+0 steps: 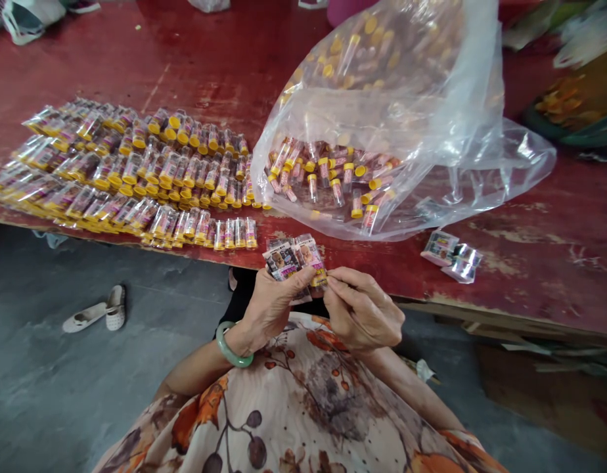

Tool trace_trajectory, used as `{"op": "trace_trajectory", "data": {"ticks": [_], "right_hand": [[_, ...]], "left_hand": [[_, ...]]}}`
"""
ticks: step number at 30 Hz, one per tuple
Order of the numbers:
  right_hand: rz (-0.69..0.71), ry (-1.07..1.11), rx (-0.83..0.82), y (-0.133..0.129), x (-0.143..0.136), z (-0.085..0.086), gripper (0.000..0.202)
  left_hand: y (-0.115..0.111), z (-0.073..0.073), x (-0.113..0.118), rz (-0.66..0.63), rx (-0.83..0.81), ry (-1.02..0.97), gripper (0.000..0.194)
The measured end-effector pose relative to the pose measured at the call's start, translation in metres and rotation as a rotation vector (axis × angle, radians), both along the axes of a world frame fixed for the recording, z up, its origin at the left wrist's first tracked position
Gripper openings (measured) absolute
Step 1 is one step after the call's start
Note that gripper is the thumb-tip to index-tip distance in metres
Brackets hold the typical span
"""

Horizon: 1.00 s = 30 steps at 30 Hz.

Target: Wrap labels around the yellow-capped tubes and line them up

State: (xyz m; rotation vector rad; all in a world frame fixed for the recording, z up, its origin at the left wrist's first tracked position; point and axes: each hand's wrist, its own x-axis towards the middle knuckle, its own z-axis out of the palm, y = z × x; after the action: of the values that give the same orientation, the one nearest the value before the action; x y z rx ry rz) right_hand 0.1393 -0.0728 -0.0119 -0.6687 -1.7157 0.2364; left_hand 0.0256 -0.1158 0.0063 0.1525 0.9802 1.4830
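My left hand (271, 302), with a green bangle on its wrist, is closed on a small bunch of flat printed plastic sleeves (284, 259). Its thumb presses on their front. The right-hand printed sleeve (311, 256) is pink and yellow; the other is darker. My right hand (365, 305) pinches at the lower right edge of this pink sleeve, thumb and fingertips together. Just beyond my hands, a large clear plastic bag (362, 118) lies open, holding many small clear tubes (337, 190) with yellow caps.
Rows of sleeved, yellow-capped tubes (170, 171) cover the left of the red table (520, 263). More printed sleeves (441, 246) lie at the right by the table's front edge. A dark green bowl (589, 135) stands far right. White shoes (115, 309) are on the floor.
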Motion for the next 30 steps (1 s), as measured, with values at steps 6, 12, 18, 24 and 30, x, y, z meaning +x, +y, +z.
{"op": "trace_trajectory", "data": {"ticks": [6, 12, 18, 24, 30], "right_hand": [[0.009, -0.059, -0.026, -0.001, 0.004, 0.004, 0.029], [0.057, -0.115, -0.104, 0.000, 0.016, 0.005, 0.027], [0.072, -0.203, -0.155, 0.009, 0.030, -0.013, 0.021], [0.196, -0.125, -0.245, 0.010, 0.013, -0.007, 0.022], [0.321, -0.160, -0.151, 0.016, -0.018, 0.013, 0.057]], "left_hand": [[0.000, 0.004, -0.004, 0.023, -0.017, -0.011, 0.022], [-0.003, 0.008, -0.015, -0.026, -0.022, 0.038, 0.025], [-0.006, 0.013, -0.070, 0.077, -0.131, 0.290, 0.031], [-0.010, 0.026, -0.103, 0.165, -0.104, 0.430, 0.031], [-0.007, 0.026, -0.060, -0.015, -0.042, 0.265, 0.027]]}}
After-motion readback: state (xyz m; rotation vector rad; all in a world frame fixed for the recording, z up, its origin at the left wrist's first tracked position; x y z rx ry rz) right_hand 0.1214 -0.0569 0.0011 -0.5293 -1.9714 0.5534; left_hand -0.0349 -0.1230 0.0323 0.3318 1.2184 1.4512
